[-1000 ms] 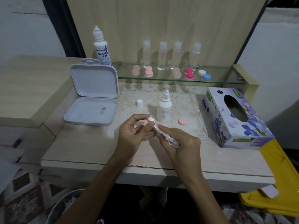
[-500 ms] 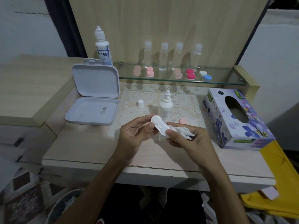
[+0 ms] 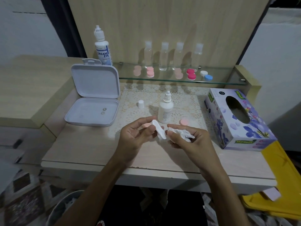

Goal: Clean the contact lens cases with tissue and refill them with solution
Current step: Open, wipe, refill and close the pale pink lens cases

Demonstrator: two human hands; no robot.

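Note:
My left hand pinches a white lens case above the table's front middle. Close beside it, my right hand holds a crumpled white tissue; its tip is next to the case's lower end. Just behind the hands an uncapped white solution bottle stands on the lace mat, with its small white cap to the left. One pink lid lies right of the bottle, and another pink lid peeks out behind my left fingers.
An open white box with two small lenses sits at the left. A floral tissue box stands at the right. The glass shelf carries several lens cases, clear bottles and a large solution bottle. A yellow bin sits lower right.
The hands have drawn slightly apart. The tissue came out of the case, and my right hand moved right and turned palm up with the tissue bunched in it.

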